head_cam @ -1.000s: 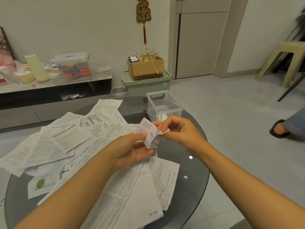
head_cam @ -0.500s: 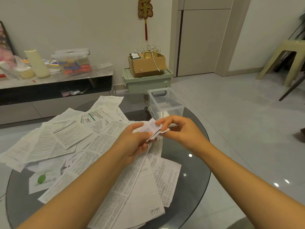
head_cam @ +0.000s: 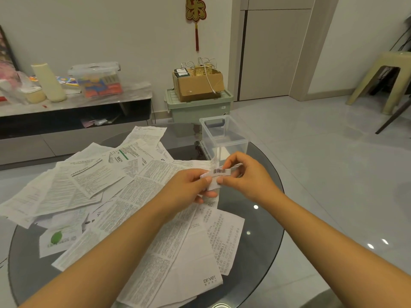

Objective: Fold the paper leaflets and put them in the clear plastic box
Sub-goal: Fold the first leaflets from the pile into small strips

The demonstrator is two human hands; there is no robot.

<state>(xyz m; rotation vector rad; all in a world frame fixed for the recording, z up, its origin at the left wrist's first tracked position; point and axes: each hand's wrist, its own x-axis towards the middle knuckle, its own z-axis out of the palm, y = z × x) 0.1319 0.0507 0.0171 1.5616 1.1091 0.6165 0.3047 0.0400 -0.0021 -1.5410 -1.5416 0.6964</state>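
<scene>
Both hands hold one small folded leaflet with a barcode facing up, just above the round dark glass table. My left hand pinches its left end between thumb and fingers. My right hand pinches its right end, fingers curled over the top. The clear plastic box stands open directly behind the hands, near the table's far edge. Several unfolded leaflets lie spread over the table's left and middle; one long sheet marked "Dr.Vet" reaches the near edge.
Behind the table, a green storage bin carries a cardboard box with cables. A low shelf at the left holds a lidded container and bottles. A beige plastic stool stands at the far right on the tiled floor.
The leaflet has been folded smaller and turned flat, so its barcode now faces up. Both hands have closed together on it. A person's foot at the right edge is gone.
</scene>
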